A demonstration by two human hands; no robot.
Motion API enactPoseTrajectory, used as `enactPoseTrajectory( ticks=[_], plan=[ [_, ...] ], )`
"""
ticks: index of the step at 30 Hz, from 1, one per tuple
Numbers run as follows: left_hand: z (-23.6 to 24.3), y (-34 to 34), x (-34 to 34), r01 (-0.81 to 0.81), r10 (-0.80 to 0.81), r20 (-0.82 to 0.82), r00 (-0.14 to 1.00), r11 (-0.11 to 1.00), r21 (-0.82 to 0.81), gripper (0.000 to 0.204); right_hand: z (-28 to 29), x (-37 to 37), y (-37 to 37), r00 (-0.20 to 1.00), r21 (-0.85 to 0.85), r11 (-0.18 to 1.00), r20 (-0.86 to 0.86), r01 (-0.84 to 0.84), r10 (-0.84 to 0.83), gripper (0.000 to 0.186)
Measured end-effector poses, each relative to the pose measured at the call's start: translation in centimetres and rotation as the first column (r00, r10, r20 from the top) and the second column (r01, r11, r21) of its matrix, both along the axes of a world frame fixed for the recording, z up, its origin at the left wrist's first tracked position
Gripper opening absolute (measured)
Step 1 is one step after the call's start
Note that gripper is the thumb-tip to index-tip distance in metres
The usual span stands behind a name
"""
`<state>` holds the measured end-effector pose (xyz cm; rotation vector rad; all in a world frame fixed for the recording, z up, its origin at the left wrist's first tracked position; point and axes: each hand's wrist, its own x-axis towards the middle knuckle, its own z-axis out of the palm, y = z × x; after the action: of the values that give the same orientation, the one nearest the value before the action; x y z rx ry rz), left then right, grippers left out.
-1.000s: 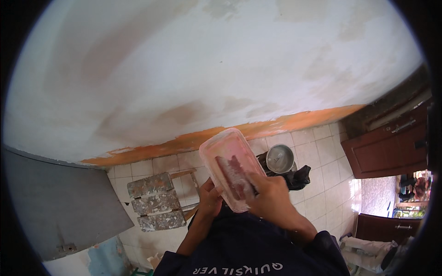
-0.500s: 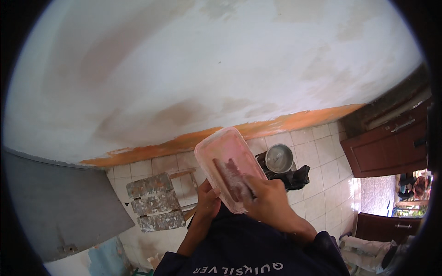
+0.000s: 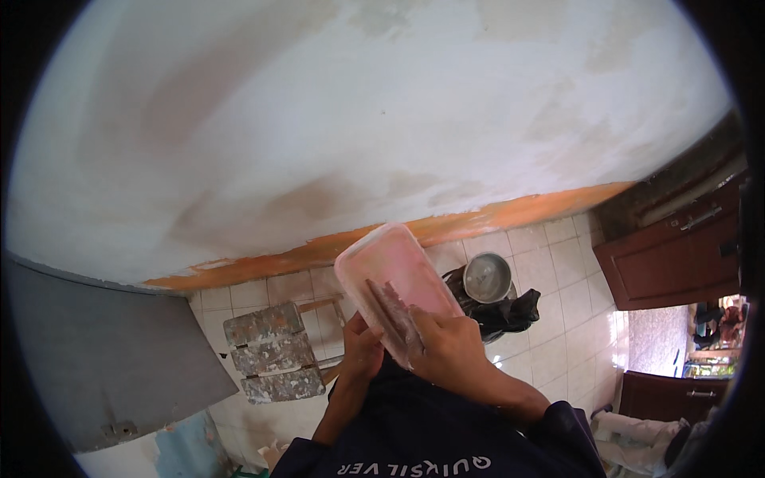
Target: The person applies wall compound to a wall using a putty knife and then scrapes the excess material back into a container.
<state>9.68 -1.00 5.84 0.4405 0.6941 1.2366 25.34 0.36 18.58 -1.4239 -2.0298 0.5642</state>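
Tilted in front of my body is a shallow pink plastic tray [image 3: 408, 267], rectangular with rounded corners and smeared with pale residue. My left hand [image 3: 363, 348] grips its left edge near the lower end. Inside the tray, a putty knife [image 3: 391, 312] with a wide, putty-streaked blade lies against the left side. My right hand [image 3: 453, 346] is closed around the knife's handle, which the fingers mostly hide. Beyond the tray rises a white wall [image 3: 351, 119] with brownish damp-looking patches and an orange strip [image 3: 526, 209] along its foot.
A paint-spattered wooden stool [image 3: 271, 353] stands at the left on the tiled floor. Right of the tray sit a round metal pot [image 3: 487, 277] and a black plastic bag [image 3: 510, 313]. A grey panel [image 3: 111, 350] fills the far left; brown doors [image 3: 677, 259] flank a bright doorway at right.
My right hand has shifted slightly left and the putty knife has moved toward the tray's left wall, its blade now seen more edge-on. The left hand keeps its grip.
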Motion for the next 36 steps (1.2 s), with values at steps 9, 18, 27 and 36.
enactPoseTrajectory(
  ticks=[9,18,27,36],
  plan=[
    [-0.5,-0.2,0.2,-0.031,0.031,0.031,0.999,0.999,-0.017,0.059,0.1,0.3,0.3,0.998,-0.021,0.999,0.030,-0.050,0.051,0.032],
    [-0.1,-0.3,0.3,-0.003,0.004,-0.098,0.995,1.000,0.007,0.072,0.8,0.3,0.1,1.000,-0.014,1.000,0.007,-0.014,0.014,0.030],
    [-0.1,0.0,0.1,-0.029,0.029,0.037,0.999,1.000,0.005,0.059,0.0,0.5,0.6,1.000,0.011,1.000,0.021,-0.010,0.010,0.026],
    [0.4,0.2,0.1,-0.076,0.076,0.022,0.997,0.997,0.015,0.059,0.3,0.7,0.3,1.000,0.045,0.999,-0.010,0.018,-0.018,0.023]
  ],
)
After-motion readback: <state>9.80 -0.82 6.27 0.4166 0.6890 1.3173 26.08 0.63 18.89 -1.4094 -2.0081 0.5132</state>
